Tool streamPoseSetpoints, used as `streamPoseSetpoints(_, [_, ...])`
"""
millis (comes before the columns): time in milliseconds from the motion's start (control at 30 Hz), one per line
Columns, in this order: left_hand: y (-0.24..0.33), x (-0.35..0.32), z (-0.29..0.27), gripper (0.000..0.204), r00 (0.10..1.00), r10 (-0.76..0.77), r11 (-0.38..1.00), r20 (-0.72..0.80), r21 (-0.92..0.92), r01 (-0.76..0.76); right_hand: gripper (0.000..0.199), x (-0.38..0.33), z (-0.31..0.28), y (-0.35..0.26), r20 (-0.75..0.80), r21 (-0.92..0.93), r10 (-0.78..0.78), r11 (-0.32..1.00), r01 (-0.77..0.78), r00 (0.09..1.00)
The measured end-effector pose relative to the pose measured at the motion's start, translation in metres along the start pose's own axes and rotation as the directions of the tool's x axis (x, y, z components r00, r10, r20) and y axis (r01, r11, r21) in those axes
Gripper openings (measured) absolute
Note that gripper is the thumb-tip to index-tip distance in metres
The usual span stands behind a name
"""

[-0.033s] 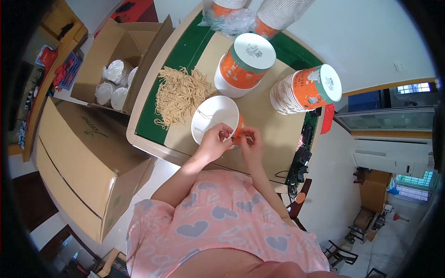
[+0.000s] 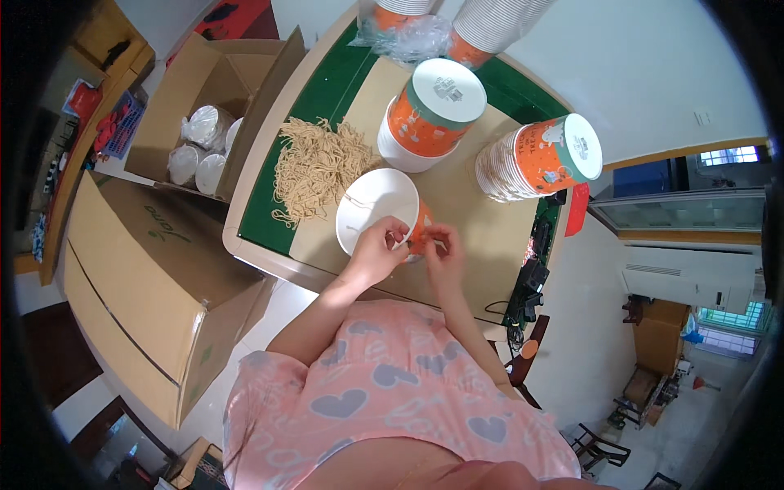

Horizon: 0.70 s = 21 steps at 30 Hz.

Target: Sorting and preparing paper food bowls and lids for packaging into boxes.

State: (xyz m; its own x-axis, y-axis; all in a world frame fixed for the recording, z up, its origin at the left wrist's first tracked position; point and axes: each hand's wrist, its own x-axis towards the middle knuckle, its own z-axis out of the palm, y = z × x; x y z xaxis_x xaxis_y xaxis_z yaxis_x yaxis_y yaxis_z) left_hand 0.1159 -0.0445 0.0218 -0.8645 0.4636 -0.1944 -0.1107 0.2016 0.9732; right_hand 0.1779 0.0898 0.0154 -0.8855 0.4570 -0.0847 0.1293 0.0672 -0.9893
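A paper bucket, white inside and orange outside, leans with its open mouth toward me at the table's near side. A thin tan cord runs across its inside. My left hand is closed at the bucket's right rim, thumb and fingers pinched around the edge. Just outside the orange wall, my right hand has its fingertips pressed together; whatever they pinch is too small to make out. Left of the bucket lies a tangled heap of tan cords.
Behind the bucket stands an upside-down stack of orange paper buckets, with another stack at right. More stacked buckets and clear plastic wrap are at the back. Black cables edge the table. An open carton holds wrapped stacks.
The bucket has shifted very slightly to the left. Both hands keep nearly the same pose.
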Motion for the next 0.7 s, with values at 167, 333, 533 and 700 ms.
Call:
streamPoseSetpoints(167, [-0.002,0.005,0.005,0.018,0.985,0.035,0.986,-0.169,-0.153,-0.062,0.011,-0.013,-0.013,0.009,0.078,-0.091,-0.04,0.995,0.047,0.996])
streamPoseSetpoints(333, [0.018,0.011,-0.001,0.021,0.956,-0.254,0.697,-0.146,-0.713,0.076,0.007,-0.034,-0.019,0.017,0.276,-0.187,-0.099,0.97,0.154,0.956])
streamPoseSetpoints(533, [0.006,0.014,-0.002,0.023,0.954,-0.285,0.562,-0.097,-0.823,0.085,0.013,-0.04,-0.005,-0.001,0.088,-0.152,-0.122,0.979,0.134,0.989])
streamPoseSetpoints(700, [0.019,0.012,0.002,0.033,0.928,-0.355,0.524,-0.114,-0.846,0.097,0.019,-0.045,0.001,-0.019,0.259,-0.132,-0.018,0.99,0.054,0.966])
